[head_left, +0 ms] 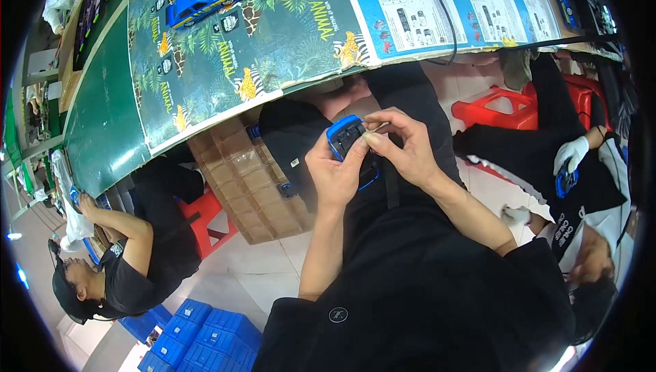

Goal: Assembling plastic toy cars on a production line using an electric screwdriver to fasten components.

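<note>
My left hand (pixel 333 172) is wrapped round a blue toy car body (pixel 339 126) whose black inner side faces up. The car body is tilted over my lap, just off the table's near edge. At its right end the fingers of my right hand (pixel 406 145) pinch together against it; whatever they hold is too small to name. Below my hands another blue curved piece (pixel 370 178) shows partly against my dark clothes, mostly hidden by my fingers.
The table (pixel 102 140) bears printed sheets, a blue toy car (pixel 205 0) and a dark cable (pixel 447 20). Beside my legs stands a brown compartment tray (pixel 253 198). Blue crates (pixel 212 338) are stacked lower left. Co-workers sit on red stools (pixel 506 107) to both sides.
</note>
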A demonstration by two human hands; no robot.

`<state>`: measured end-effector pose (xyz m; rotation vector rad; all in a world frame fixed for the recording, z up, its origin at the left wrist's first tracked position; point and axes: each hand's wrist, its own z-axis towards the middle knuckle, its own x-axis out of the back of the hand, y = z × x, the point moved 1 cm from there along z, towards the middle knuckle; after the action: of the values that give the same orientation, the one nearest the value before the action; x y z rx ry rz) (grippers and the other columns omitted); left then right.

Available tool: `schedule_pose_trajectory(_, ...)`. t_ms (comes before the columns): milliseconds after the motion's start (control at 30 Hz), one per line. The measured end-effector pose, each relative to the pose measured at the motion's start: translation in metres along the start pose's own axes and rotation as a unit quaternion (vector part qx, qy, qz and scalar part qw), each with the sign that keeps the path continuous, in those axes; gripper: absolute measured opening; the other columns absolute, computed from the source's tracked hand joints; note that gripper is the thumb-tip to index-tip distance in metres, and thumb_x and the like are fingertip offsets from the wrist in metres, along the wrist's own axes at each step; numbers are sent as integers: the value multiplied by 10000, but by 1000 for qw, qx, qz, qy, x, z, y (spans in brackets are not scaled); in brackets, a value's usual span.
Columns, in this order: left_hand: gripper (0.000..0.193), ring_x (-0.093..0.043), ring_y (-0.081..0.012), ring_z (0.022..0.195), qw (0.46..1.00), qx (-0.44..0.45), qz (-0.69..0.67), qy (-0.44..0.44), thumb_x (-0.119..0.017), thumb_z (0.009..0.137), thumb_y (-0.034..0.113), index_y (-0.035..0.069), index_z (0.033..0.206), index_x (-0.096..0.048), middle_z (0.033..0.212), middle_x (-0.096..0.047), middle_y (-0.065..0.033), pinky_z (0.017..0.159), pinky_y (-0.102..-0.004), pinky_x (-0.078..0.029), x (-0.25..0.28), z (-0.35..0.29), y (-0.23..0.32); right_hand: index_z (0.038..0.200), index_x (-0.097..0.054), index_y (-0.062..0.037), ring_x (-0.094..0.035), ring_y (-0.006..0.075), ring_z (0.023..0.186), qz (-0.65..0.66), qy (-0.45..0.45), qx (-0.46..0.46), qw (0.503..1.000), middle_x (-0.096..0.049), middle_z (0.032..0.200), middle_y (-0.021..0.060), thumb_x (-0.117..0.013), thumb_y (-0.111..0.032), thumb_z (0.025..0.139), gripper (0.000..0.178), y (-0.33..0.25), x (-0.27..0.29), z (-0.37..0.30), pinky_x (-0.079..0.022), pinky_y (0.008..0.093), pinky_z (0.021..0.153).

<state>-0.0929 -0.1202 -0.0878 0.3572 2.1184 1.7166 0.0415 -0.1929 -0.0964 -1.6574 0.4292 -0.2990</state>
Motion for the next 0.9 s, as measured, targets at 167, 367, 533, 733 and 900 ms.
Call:
schedule_pose_trajectory(167,206,-655,-86,836,998,34,-47,-14,-753,876,24,-25,1070,-702,950,-727,-47,771,-248,-534,-1,4,-4,1145,-655,16,-632,158,956,-46,24,45,998,-647,1051,86,-782,-172,847,375,-4,-4,11,-510,314,833)
schedule_pose_trajectory(367,194,-635,-93,846,999,21,26,-14,-741,875,28,-10,1060,-696,950,-719,-41,800,-254,-514,-7,4,-1,1140,-641,25,-672,172,917,-131,-2,32,991,-689,1035,123,-875,-236,731,538,-18,-22,17,-533,304,823)
schedule_pose_trajectory(533,167,-620,-94,820,999,-5,30,-27,-725,880,55,-16,1026,-686,930,-698,-22,776,-261,-513,-16,7,-8,1079,-669,18,-718,163,791,-158,38,12,987,-724,853,133,-853,-212,730,457,-23,-16,16,-561,305,731)
schedule_pose_trajectory(733,197,-650,-125,868,997,71,17,-41,-720,890,18,-41,1070,-670,983,-695,-60,811,-267,-524,-21,4,-10,1089,-702,7,-687,145,967,23,-35,-47,998,-735,1017,108,-786,-216,867,325,-19,7,15,-539,304,874)
schedule_pose_trajectory(900,192,-640,-107,847,993,37,1,-111,-738,881,19,-28,1053,-668,975,-694,-45,782,-237,-504,-42,14,-8,1076,-709,36,-675,140,974,93,-33,-43,994,-728,1044,100,-722,-110,915,218,-24,29,15,-532,297,886)
